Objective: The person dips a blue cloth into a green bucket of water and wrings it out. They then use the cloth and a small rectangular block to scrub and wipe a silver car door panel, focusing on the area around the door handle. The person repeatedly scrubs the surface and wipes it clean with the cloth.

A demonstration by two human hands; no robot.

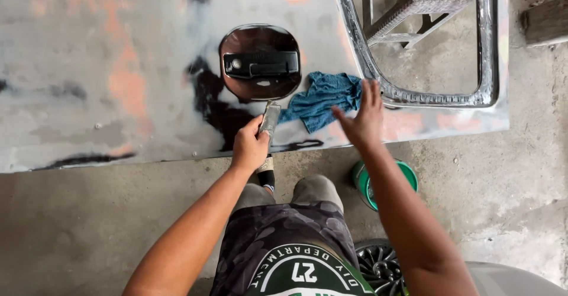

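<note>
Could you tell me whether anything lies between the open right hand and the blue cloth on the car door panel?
Nothing visible does. The right hand hovers open just beside the blue cloth, which lies on the panel. The left hand holds a scraper off to the other side.

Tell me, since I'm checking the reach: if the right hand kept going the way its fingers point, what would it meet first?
Probably the metal window frame of the car door panel. The right hand points up past the blue rag; its height above the panel is unclear.
</note>
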